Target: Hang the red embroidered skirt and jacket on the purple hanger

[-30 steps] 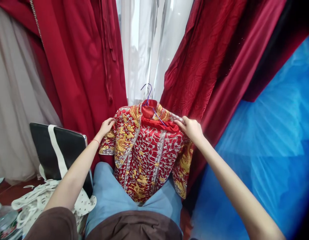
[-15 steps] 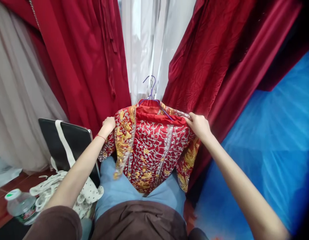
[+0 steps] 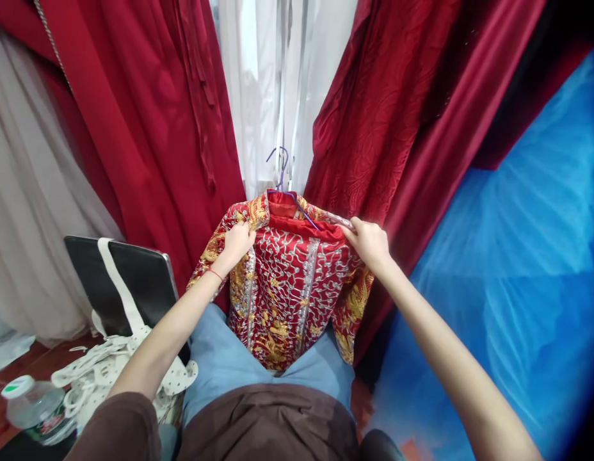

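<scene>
A red jacket (image 3: 213,246) with gold and silver embroidery hangs from a purple hanger (image 3: 283,173) in front of my knees. Inside its open front shows a red piece with silver scrolling embroidery (image 3: 278,288) and a plain red top band. My left hand (image 3: 239,242) is closed on the jacket's front edge at the left, just below the collar. Over on the right, my right hand (image 3: 369,242) pinches the other front edge and pulls it outward. The fingertips of both hands are partly hidden.
Red garments (image 3: 153,115) hang at both sides, with white sheer cloth (image 3: 249,83) between them. Blue tulle (image 3: 470,307) fills the right. At lower left are a black panel with a white strap (image 3: 117,275), white dotted cloth (image 3: 98,362) and a plastic bottle (image 3: 35,403).
My left hand has moved right, from the jacket's shoulder to its front edge near the collar. The left front panel lies flatter over the inner piece. My right hand keeps its hold.
</scene>
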A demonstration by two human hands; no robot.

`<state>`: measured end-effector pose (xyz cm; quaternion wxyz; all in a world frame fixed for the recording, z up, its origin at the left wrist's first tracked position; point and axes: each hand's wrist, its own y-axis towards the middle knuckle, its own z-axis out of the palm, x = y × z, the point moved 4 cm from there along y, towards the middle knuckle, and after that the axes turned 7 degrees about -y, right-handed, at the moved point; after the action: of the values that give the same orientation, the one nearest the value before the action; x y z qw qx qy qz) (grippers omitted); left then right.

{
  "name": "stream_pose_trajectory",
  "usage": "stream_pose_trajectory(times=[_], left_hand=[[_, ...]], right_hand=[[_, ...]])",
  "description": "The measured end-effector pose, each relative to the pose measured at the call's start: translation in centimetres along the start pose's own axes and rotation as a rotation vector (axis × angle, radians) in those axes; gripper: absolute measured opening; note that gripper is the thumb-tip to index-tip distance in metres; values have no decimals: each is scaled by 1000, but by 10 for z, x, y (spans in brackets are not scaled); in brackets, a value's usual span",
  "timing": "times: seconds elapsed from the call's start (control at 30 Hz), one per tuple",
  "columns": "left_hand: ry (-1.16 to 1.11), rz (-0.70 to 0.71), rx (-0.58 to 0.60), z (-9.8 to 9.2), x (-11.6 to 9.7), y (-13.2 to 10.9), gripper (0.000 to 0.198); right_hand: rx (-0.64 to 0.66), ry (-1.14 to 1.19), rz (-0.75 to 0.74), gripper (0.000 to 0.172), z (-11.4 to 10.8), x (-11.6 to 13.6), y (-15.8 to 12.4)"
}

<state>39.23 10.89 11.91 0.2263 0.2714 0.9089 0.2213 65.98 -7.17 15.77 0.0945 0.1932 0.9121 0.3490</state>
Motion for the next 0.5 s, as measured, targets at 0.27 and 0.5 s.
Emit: stream_pose_trajectory(times=[0.27, 0.5], left_hand=[[77, 180, 15, -67, -56, -13, 40], [-302, 645, -8, -64, -129, 53, 37]], right_hand=[[-216, 260, 60, 51, -5, 1, 0], [-94, 550, -39, 59, -29, 12, -12]])
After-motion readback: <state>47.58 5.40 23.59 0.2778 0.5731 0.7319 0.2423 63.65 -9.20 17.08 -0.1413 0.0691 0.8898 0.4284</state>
